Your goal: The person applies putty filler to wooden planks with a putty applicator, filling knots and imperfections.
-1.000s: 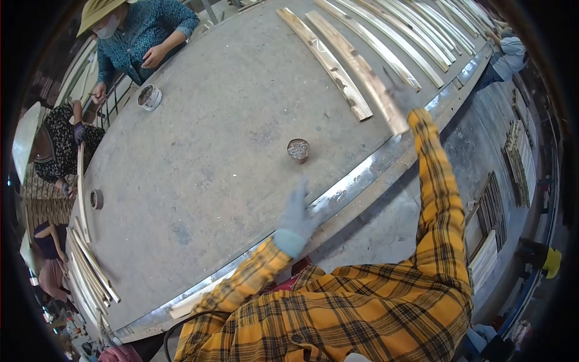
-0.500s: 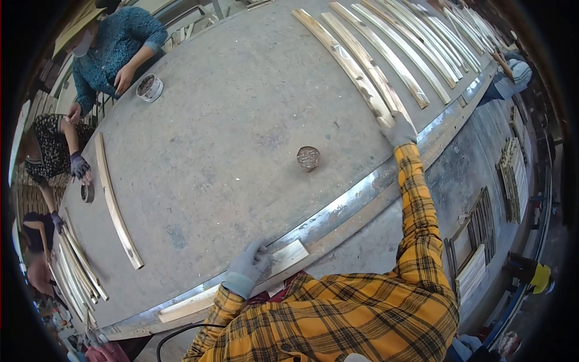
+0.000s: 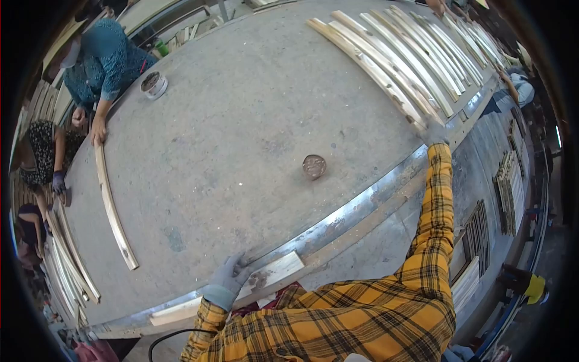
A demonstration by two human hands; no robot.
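Several wooden strips (image 3: 363,57) on the desk (image 3: 259,133) now lie closer together, their spacing tightened; the blurred right hand (image 3: 435,131) is at their near ends, grip indeterminable; the left hand (image 3: 231,276), fingers loosely parted, overlies an edge strip (image 3: 286,266).

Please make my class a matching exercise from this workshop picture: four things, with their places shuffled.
Things
1. Left hand
2. Right hand
3. Brown pot
4. White tub

Places
A. Near the centre of the picture
B. At the near ends of the wooden strips
C. Close to the person in blue-green
D. By the table's near edge, beside a loose board

Pairs: 1-D, 2-B, 3-A, 4-C
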